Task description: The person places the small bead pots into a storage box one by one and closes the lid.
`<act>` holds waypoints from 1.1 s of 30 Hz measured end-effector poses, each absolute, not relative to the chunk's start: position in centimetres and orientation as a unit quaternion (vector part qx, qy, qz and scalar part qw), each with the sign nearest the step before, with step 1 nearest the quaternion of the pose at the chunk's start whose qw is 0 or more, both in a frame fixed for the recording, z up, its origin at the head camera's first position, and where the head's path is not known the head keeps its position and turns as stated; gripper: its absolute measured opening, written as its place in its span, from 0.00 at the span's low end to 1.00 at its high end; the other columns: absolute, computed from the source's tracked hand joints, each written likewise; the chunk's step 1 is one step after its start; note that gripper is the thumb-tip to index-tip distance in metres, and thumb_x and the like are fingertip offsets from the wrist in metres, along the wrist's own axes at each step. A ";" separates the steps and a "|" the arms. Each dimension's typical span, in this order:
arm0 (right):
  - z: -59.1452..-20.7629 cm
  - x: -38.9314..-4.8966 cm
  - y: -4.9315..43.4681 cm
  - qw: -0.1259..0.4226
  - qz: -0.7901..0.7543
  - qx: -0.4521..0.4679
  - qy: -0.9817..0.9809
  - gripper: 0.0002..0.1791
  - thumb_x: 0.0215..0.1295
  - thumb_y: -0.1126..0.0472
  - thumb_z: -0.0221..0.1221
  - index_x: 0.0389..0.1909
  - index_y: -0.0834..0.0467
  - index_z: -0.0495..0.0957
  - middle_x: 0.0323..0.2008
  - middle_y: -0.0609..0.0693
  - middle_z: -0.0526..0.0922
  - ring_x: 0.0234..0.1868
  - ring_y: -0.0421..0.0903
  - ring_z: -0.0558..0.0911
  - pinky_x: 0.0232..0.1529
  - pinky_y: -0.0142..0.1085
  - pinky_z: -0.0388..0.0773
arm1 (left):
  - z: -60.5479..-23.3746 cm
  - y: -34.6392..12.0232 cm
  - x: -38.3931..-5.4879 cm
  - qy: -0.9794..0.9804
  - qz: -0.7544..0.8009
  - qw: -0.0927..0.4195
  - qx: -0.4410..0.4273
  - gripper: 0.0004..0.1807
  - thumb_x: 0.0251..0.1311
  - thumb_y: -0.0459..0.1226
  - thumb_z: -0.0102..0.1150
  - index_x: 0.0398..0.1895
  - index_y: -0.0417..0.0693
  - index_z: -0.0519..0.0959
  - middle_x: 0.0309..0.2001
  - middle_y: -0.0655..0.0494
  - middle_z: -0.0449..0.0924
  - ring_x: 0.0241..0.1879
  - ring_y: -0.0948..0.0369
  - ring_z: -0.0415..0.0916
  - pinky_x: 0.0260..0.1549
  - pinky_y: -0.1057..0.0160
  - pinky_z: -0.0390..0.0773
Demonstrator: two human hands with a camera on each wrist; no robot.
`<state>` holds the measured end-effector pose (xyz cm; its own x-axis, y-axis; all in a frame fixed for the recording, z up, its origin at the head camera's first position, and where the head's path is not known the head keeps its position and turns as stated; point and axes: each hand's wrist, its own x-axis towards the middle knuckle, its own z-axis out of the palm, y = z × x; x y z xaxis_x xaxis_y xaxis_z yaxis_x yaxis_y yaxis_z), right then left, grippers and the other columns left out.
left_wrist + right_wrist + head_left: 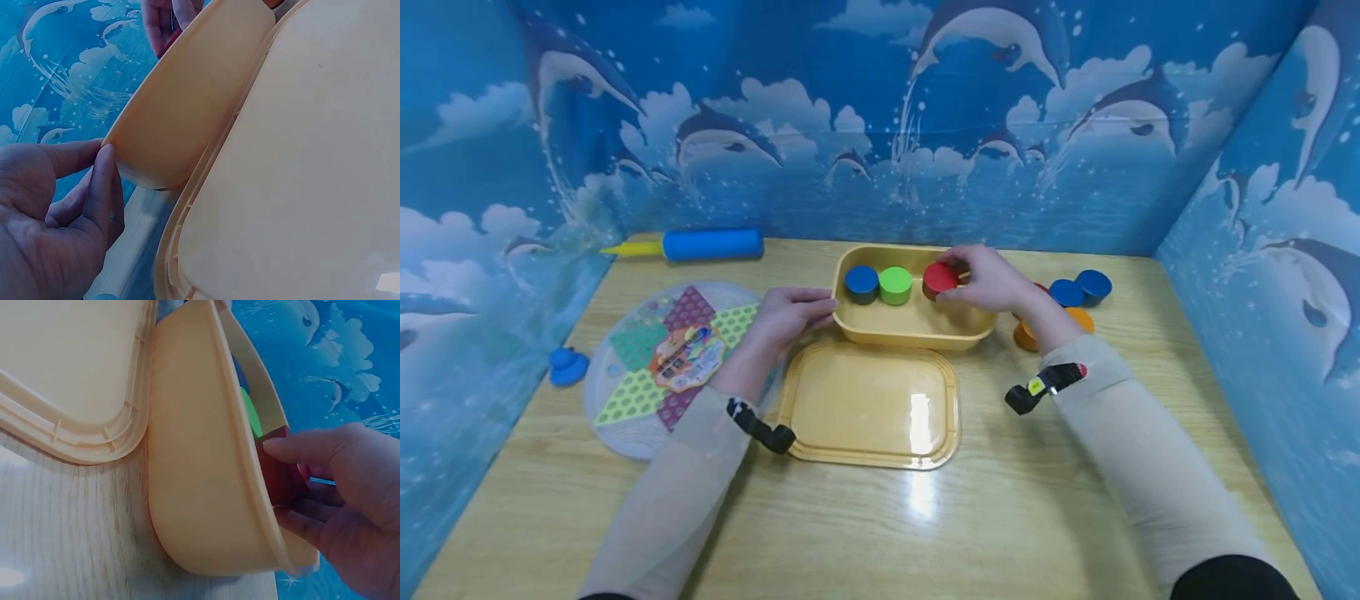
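A yellow plastic tub [880, 336] stands mid-table and holds a blue disc [861, 282], a green disc [895, 285] and a red disc [937, 278]. My right hand [985, 279] reaches into the tub and pinches the red disc [281, 478] at its right end. My left hand [790, 315] rests against the tub's left wall [181, 119], fingers touching its corner. The tub's flat lid [871, 404] lies in front of it.
More discs, blue [1081, 288] and orange [1078, 317], lie right of the tub. A round Chinese-checkers board [662, 358] sits at left, with a small blue duck [567, 367] beside it. A blue hand pump [700, 245] lies at the back left by the wall.
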<state>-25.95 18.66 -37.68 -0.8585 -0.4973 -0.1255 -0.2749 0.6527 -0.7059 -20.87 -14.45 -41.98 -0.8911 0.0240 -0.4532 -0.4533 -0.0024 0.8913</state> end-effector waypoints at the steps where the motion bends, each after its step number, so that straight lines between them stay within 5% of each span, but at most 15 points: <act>1: -37.8 -26.1 18.5 0.157 -0.347 -0.217 0.899 0.33 0.66 0.64 0.73 0.70 0.67 0.74 0.59 0.60 0.81 0.59 0.56 0.80 0.59 0.51 0.83 | -42.0 -14.4 -20.9 0.685 0.689 0.173 -0.158 0.21 0.72 0.33 0.68 0.66 0.38 0.81 0.63 0.44 0.79 0.55 0.55 0.85 0.51 0.63 0.87; 26: -39.7 -27.8 17.0 0.182 -0.306 -0.238 0.904 0.32 0.67 0.65 0.72 0.69 0.69 0.74 0.62 0.63 0.80 0.62 0.58 0.79 0.61 0.50 0.80 | -41.9 -14.3 -20.8 0.682 0.692 0.170 -0.165 0.21 0.71 0.32 0.69 0.65 0.38 0.81 0.61 0.44 0.79 0.53 0.55 0.85 0.51 0.62 0.87; 33: -38.7 -27.1 17.6 0.185 -0.324 -0.230 0.899 0.37 0.68 0.66 0.72 0.74 0.70 0.69 0.69 0.66 0.74 0.68 0.62 0.75 0.69 0.52 0.77 | -41.8 -14.3 -20.8 0.685 0.688 0.170 -0.167 0.22 0.70 0.32 0.69 0.65 0.38 0.81 0.61 0.43 0.79 0.53 0.55 0.85 0.52 0.62 0.87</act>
<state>-27.15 17.65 -38.66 -0.8256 -0.5334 -0.1842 -0.2934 0.6845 -0.6674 -20.82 -14.34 -41.84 -0.8866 0.0055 -0.4625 -0.4625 -0.0035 0.8866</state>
